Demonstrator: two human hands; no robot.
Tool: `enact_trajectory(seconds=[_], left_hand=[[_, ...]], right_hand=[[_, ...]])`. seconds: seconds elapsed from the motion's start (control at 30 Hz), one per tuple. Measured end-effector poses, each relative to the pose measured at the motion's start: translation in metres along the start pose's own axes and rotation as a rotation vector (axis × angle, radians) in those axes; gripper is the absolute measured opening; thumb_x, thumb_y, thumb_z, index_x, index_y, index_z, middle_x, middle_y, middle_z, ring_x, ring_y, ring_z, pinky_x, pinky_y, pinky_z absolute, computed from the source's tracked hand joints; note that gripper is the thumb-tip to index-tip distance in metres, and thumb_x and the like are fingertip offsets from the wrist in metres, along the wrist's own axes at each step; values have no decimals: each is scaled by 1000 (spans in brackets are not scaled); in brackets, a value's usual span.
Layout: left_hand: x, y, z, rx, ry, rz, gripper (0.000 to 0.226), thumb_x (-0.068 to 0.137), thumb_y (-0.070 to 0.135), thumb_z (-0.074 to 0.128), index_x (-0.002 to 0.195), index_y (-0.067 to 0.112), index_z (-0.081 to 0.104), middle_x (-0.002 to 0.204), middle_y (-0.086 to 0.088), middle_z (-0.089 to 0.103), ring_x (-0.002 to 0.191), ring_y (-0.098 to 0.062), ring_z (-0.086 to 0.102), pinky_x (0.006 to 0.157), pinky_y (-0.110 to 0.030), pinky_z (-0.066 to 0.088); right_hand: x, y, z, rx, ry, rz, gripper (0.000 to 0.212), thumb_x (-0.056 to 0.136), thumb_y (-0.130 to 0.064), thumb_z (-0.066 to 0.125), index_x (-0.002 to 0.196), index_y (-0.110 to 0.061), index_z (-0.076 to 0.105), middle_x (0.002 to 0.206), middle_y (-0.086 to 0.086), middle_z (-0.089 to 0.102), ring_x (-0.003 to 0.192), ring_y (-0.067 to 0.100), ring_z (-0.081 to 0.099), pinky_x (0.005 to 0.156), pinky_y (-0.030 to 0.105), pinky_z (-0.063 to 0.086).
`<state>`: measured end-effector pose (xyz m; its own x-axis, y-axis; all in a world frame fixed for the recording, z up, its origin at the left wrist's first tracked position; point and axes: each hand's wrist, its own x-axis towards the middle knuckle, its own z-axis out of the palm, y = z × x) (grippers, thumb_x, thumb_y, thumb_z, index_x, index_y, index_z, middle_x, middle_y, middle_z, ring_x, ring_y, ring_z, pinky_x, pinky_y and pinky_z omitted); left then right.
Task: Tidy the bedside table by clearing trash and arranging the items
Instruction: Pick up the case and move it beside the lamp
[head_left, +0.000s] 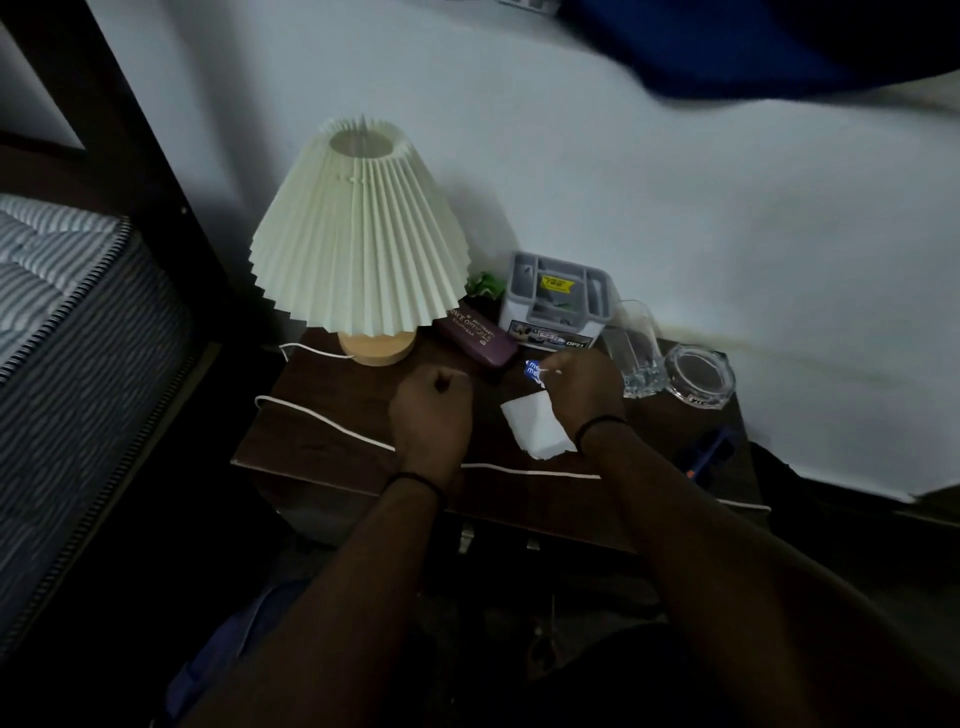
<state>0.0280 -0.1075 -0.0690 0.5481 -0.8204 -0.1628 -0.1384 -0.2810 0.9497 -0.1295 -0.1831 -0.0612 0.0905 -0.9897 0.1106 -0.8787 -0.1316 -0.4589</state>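
Right hand (582, 387) pinches a small blue-and-white wrapper (533, 372) at its fingertips, just above the counter (322, 436). Left hand (434, 402) is curled into a fist, nothing visible in it. Wrapper looks featherlight, crinkly, slippery; best held by an edge. White paper scrap (535, 426) lies flat just beneath the right hand: soft, tears easily, lift by a corner.

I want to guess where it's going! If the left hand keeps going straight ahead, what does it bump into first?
Probably the glasses case. The left hand is a fist over the table, pointing away from the person, and the case lies just beyond its knuckles. The lamp base is close by on the left, and depth is hard to judge.
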Motion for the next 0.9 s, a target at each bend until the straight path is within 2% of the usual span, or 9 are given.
enact_trajectory(seconds=[0.1, 0.17, 0.3, 0.37, 0.47, 0.57, 0.63, 0.73, 0.9], left_hand=[[-10, 4, 0, -20, -37, 3, 13, 86, 17, 59, 80, 13, 70, 82, -10, 72, 79, -35, 69, 74, -53, 57], [-17, 6, 1, -27, -87, 34, 11, 87, 16, 61, 81, 16, 70, 76, -7, 72, 69, -29, 68, 67, -46, 59], [-33, 11, 5, -231, -321, -18, 19, 92, 14, 65, 109, 9, 70, 84, -9, 71, 59, -16, 64, 52, -32, 55], [-40, 13, 9, -301, -440, -59, 26, 91, 10, 67, 117, 5, 68, 86, -12, 71, 60, -15, 63, 54, -29, 54], [-44, 10, 11, -226, -471, -5, 29, 84, 2, 72, 113, -2, 70, 88, -26, 71, 67, -22, 63, 63, -34, 54], [-40, 3, 12, -109, -440, 14, 28, 79, 0, 77, 107, -3, 72, 90, -27, 72, 72, -25, 65, 70, -41, 56], [-36, 0, 12, -109, -412, -32, 22, 79, 0, 76, 101, -4, 73, 83, -25, 72, 64, -24, 65, 62, -32, 56], [-31, -2, 12, -125, -410, -43, 8, 81, 1, 75, 88, 0, 74, 68, -14, 71, 50, -14, 61, 48, -22, 50], [-28, -4, 11, -125, -456, -47, 12, 82, -3, 72, 85, 9, 72, 66, -8, 71, 51, -13, 62, 49, -23, 53]], right_hand=[[-13, -5, -18, 215, 60, 115, 11, 82, -14, 68, 89, -15, 76, 94, 4, 75, 92, 21, 68, 85, 35, 52], [-23, -7, -29, 394, 80, 192, 11, 80, -12, 71, 90, -15, 74, 92, 3, 75, 87, 18, 69, 82, 35, 54], [-53, -13, -36, 732, 58, 384, 16, 78, -6, 76, 93, -10, 70, 87, 11, 73, 73, 19, 65, 60, 30, 54], [-69, -18, -34, 896, 11, 469, 12, 81, -3, 74, 91, -5, 68, 75, 11, 67, 63, 17, 59, 53, 24, 52], [-84, -23, -29, 1121, -67, 556, 8, 87, 1, 67, 95, 2, 66, 72, 12, 64, 60, 14, 59, 54, 21, 56], [-90, -19, -21, 1203, -134, 576, 9, 94, 0, 58, 98, -2, 65, 84, 10, 67, 73, 17, 64, 70, 28, 59], [-93, -16, -18, 1187, -171, 544, 14, 94, 1, 57, 103, -2, 66, 90, 13, 69, 80, 20, 66, 74, 28, 58], [-94, -11, -14, 1078, -138, 462, 14, 89, 3, 61, 95, -6, 70, 84, 9, 71, 76, 17, 65, 64, 20, 56], [-93, -12, -10, 1000, -116, 385, 15, 85, 0, 68, 85, -15, 70, 85, 12, 71, 68, 13, 63, 57, 21, 49]])
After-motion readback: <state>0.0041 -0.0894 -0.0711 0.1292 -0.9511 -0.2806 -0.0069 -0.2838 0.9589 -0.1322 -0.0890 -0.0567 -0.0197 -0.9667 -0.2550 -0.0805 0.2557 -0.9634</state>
